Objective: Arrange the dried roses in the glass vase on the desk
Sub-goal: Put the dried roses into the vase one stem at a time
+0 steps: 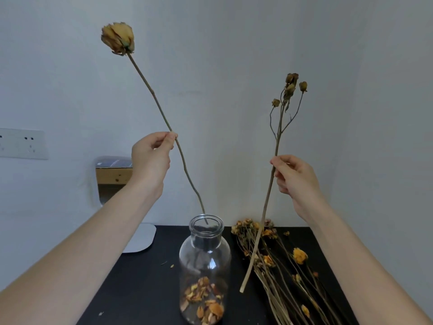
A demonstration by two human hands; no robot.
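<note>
At the worktop's (131,289) back left corner sits a white rounded base (140,238). Above it the left hand (151,158) is raised, its fingers (169,139) pinched on the stem of a single large dried rose (118,38) about halfway along. That is high enough, I judge, for the long stem to drop straight through a narrow neck. The stem's tip is just inside the mouth of the glass vase (205,259), which stands upright toward the front middle of the worktop with loose petals (202,301) at its bottom. To its right the right hand (296,179) holds a branching spray of small buds (290,87), fingers (280,161) closed round its stem. The cut end hangs clear of the vase over the pile of dried roses (288,261) lying along the worktop's right edge — likely next in line
</note>
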